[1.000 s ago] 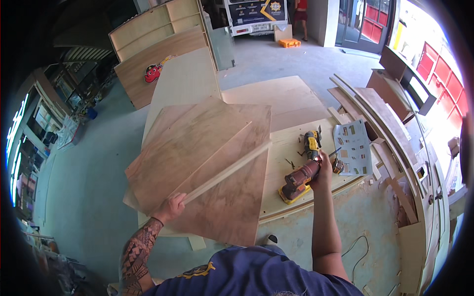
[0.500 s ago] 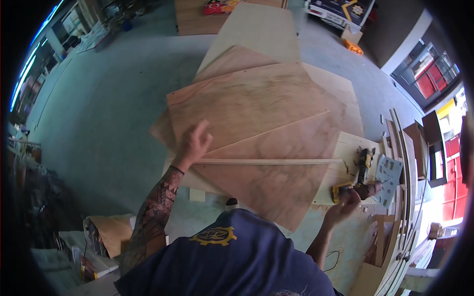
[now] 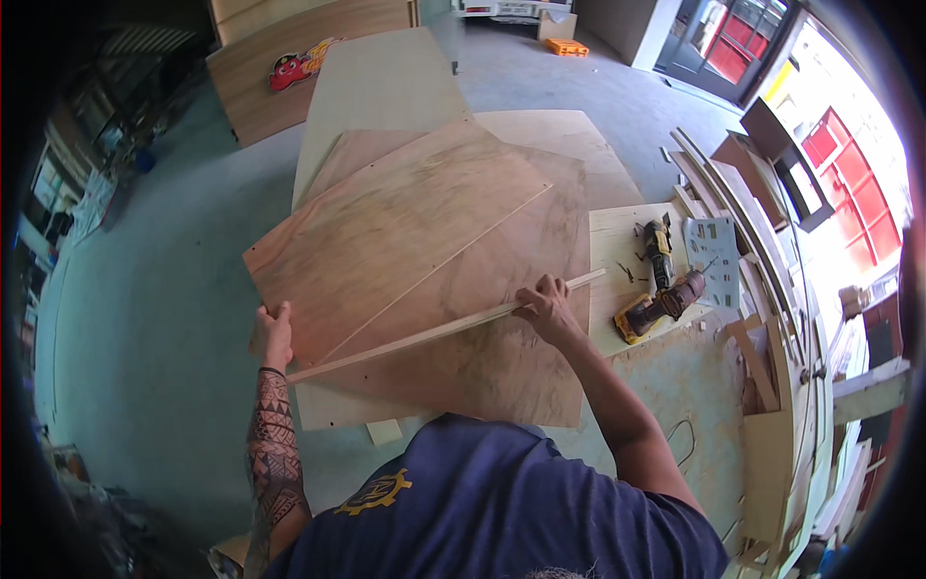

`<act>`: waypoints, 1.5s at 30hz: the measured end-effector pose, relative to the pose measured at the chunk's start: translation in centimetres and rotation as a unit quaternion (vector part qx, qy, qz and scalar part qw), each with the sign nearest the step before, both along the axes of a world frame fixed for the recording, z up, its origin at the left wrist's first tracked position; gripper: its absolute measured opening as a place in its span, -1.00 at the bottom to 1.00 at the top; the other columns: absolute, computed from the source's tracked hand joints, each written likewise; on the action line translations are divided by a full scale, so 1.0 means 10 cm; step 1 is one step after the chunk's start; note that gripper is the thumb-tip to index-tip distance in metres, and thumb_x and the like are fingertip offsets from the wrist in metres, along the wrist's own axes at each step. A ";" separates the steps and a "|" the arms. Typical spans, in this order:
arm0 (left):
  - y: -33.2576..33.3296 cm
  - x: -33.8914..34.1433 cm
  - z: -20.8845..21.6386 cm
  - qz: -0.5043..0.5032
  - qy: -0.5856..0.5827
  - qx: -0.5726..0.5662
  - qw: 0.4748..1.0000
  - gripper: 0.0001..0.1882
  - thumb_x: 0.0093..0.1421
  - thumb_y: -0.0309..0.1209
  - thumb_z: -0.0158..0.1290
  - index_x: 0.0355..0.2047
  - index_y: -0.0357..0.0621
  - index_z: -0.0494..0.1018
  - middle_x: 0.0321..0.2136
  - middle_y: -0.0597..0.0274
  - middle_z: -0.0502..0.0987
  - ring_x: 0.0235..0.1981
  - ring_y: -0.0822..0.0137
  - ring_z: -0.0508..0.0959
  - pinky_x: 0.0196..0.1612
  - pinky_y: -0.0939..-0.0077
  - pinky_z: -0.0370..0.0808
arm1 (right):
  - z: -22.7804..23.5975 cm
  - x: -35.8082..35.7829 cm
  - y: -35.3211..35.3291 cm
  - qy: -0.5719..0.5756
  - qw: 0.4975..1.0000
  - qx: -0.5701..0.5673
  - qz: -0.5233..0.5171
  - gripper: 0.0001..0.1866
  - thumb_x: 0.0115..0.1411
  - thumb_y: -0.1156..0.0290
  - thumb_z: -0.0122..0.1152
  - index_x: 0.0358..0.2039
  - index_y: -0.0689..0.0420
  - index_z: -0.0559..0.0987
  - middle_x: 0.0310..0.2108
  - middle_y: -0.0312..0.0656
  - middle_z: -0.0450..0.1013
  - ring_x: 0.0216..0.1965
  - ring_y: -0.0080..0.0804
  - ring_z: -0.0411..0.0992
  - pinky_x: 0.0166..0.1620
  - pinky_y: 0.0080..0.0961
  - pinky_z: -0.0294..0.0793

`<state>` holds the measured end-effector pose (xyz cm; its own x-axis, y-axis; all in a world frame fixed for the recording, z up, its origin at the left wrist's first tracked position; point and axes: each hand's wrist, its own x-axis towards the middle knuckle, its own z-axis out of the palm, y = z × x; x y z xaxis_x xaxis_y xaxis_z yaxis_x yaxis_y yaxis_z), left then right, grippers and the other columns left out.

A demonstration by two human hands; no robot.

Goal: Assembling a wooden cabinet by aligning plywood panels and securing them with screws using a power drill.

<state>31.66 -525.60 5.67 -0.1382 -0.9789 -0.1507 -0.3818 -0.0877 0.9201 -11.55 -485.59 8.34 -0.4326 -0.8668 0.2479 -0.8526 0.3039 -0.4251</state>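
A large reddish-brown plywood sheet [image 3: 415, 217] lies on top of other sheets in front of me. My left hand [image 3: 276, 333] is at its left edge, with the thumb up and the fingers closed round the edge. Across the near part of the sheets runs a long, thin wooden strip [image 3: 434, 335], rising towards the right. My right hand [image 3: 547, 307] grips this strip near its right end, fingers curled over it. The strip's left end lies close to my left wrist.
A yellow-and-black cordless drill [image 3: 661, 307] and a second power tool [image 3: 659, 253] rest on a pale board [image 3: 617, 241] at the right, beside loose screws and a printed sheet [image 3: 712, 259]. Long timber pieces [image 3: 762, 241] line the right side. A wooden panel [image 3: 241, 87] stands at the back.
My right hand has left the drill and taken hold of the strip. My left hand has moved from above the sheet to its left edge. The whole view has turned.
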 end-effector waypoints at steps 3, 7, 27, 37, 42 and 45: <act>-0.36 0.14 0.25 -0.029 -0.061 0.018 0.998 -0.17 0.49 0.02 -0.11 0.52 -0.18 -0.17 0.47 -0.14 0.06 0.47 -0.02 0.14 0.40 0.11 0.25 | -0.08 0.26 -0.17 -0.034 0.998 0.000 0.060 -0.66 0.07 0.32 0.52 -0.10 -0.13 0.70 -0.08 -0.05 0.33 0.04 0.03 0.27 0.14 -0.05 0.31; -0.70 -0.12 0.30 -0.025 -0.114 0.016 0.993 -0.21 0.53 0.09 -0.21 0.53 -0.15 -0.06 0.47 -0.11 0.14 0.47 -0.04 0.19 0.40 0.10 0.26 | -0.25 0.47 -0.03 -0.015 0.997 0.000 0.073 -0.66 0.11 0.32 0.46 -0.06 -0.12 0.71 -0.04 -0.04 0.31 0.04 0.03 0.26 0.15 -0.03 0.33; -0.97 0.44 0.12 -0.135 -0.132 -0.022 0.982 -0.35 0.55 -0.02 -0.14 0.39 -0.32 0.29 0.33 0.01 0.42 0.34 0.15 0.40 0.38 0.31 0.30 | -0.45 0.50 -0.13 0.070 0.987 -0.129 0.060 -0.63 0.14 0.22 0.47 -0.06 0.06 0.69 0.17 -0.01 0.39 0.31 0.16 0.21 0.39 -0.06 0.25; -0.84 0.89 0.04 -0.115 -0.133 -0.065 0.982 -0.38 0.56 -0.07 -0.15 0.36 -0.36 0.31 0.32 -0.04 0.43 0.32 0.12 0.42 0.36 0.30 0.33 | -0.44 0.20 0.46 -0.090 0.902 -0.213 -0.365 -0.72 0.34 0.23 0.30 -0.01 0.05 0.64 -0.12 0.00 0.48 0.05 -0.01 0.37 0.11 -0.20 0.39; -0.68 1.10 -0.04 -0.094 -0.126 -0.086 0.984 -0.39 0.56 -0.09 -0.15 0.35 -0.38 0.31 0.31 -0.06 0.43 0.31 0.10 0.43 0.35 0.30 0.34 | -0.46 -0.64 0.34 -0.153 0.832 -0.313 -0.432 -0.59 0.46 0.07 0.11 0.05 0.12 0.64 -0.16 0.06 0.56 -0.08 -0.07 0.51 0.02 -0.22 0.46; -0.49 0.99 -0.11 -0.086 -0.115 -0.093 0.985 -0.40 0.56 -0.10 -0.16 0.35 -0.39 0.32 0.31 -0.08 0.44 0.31 0.09 0.43 0.35 0.29 0.35 | -0.36 -0.74 0.24 -0.221 0.856 -0.223 -0.411 -0.53 0.46 0.03 0.08 0.02 0.18 0.65 -0.22 0.08 0.61 -0.14 -0.07 0.58 -0.04 -0.20 0.50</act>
